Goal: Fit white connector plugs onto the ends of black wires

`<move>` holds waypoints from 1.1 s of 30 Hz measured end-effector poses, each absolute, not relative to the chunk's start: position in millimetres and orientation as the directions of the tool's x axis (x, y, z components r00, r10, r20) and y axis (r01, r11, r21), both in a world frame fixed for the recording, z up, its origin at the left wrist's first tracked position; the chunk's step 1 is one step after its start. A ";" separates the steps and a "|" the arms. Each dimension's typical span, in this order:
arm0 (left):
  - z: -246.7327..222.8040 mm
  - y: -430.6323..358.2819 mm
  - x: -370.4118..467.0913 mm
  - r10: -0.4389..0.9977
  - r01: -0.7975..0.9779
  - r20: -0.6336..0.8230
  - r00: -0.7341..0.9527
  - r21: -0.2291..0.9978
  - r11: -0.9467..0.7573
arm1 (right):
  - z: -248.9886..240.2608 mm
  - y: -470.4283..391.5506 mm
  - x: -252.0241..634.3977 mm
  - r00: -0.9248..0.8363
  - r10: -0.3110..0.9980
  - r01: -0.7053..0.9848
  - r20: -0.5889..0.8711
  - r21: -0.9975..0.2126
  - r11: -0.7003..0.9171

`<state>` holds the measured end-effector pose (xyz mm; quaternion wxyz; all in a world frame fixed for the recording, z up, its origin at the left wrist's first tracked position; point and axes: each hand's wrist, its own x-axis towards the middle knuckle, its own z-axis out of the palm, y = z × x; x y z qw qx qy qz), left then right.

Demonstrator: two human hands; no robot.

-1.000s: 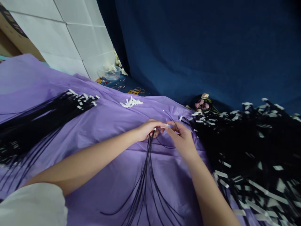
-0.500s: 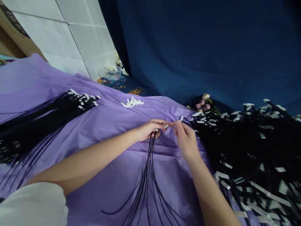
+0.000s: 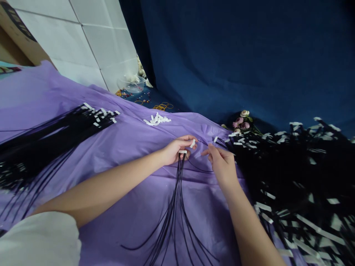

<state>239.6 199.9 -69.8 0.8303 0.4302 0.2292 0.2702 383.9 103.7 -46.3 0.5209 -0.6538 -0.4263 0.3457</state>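
Observation:
My left hand (image 3: 179, 149) is closed around the top of a bundle of thin black cords (image 3: 175, 195), which hangs down and fans out below it. A white tag (image 3: 182, 152) sits across the bundle's upper end, against my fingers. Between my left thumb and fingertips is a second small white tag (image 3: 192, 143). From near that tag a single black cord (image 3: 203, 142) runs toward my right hand (image 3: 224, 164), whose thumb and index finger are pinched on it. Another thin stretch of cord curves below, between the two hands.
Purple cloth (image 3: 133, 162) covers the work surface. Loose white tags (image 3: 157, 119) lie ahead in a small pile. Tagged black cords lie in heaps at left (image 3: 55, 140) and right (image 3: 283, 166). Behind are a clear bowl (image 3: 135, 85), rubber bands (image 3: 163, 106) and artificial flowers (image 3: 242, 123).
My right hand has drawn away to the right, widening the gap between the hands. The white tag at my left fingertips has tilted more upright, and the one on the bundle shows more fully.

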 end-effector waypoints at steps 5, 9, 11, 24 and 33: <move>-67.8 199.1 239.7 0.643 -0.257 -0.150 0.751 0.831 0.493 | -45.2 103.7 383.2 0.390 0.921 0.200 -0.005 -0.976 -0.090; -67.0 198.9 239.5 0.645 -0.255 -0.154 0.748 0.831 0.495 | -45.8 104.1 383.6 0.384 0.923 0.212 0.008 -0.974 -0.080; -67.1 198.9 239.3 0.645 -0.253 -0.155 0.749 0.832 0.494 | -45.8 104.0 384.0 0.384 0.923 0.221 0.011 -0.972 -0.081; -66.9 199.2 239.3 0.640 -0.250 -0.164 0.751 0.826 0.505 | -42.2 100.8 383.2 0.368 0.928 0.306 0.050 -0.949 -0.071; -65.7 201.4 238.9 0.631 -0.229 -0.236 0.739 0.792 0.565 | -37.9 94.8 381.6 0.287 0.914 0.621 0.287 -0.782 0.050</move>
